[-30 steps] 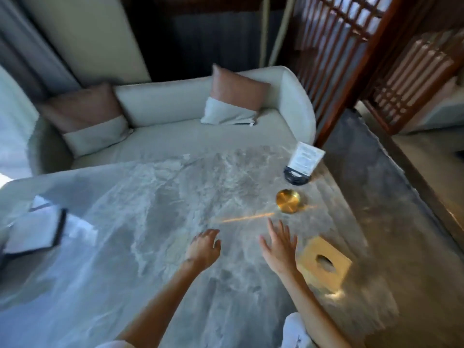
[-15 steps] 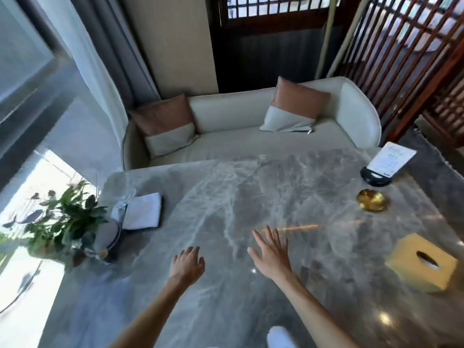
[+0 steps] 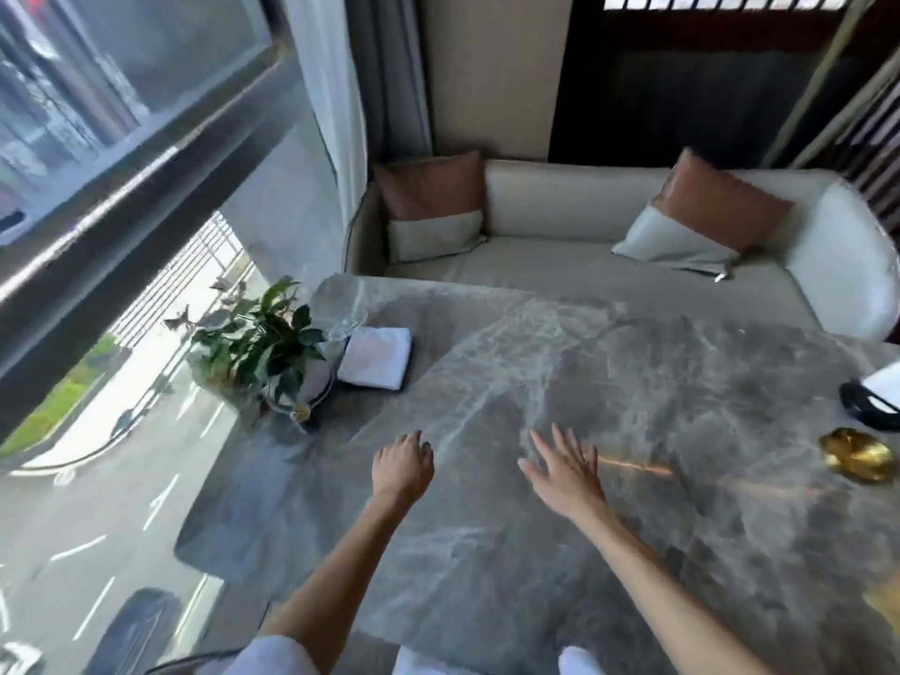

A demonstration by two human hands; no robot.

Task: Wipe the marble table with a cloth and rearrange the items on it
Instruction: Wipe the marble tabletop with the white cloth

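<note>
The grey marble table (image 3: 633,552) fills the middle of the view. A folded white cloth (image 3: 375,357) lies at its far left, beside a potted plant (image 3: 265,345). A gold dish (image 3: 857,454) and a black card stand (image 3: 871,404) sit at the right edge. My left hand (image 3: 402,462) hovers over the table's near middle with its fingers curled down and holds nothing. To its right is my right hand (image 3: 565,467), flat, fingers spread, empty. Both hands are well short of the cloth.
A cream sofa (image 3: 609,265) with two brown and grey cushions runs along the far side of the table. A large window (image 3: 97,138) and a curtain are on the left, right beside the plant.
The view has swung left: the plant and cloth have come toward the centre, and the yellow tissue box has gone out of frame on the right. Both hands stay empty over the table.
</note>
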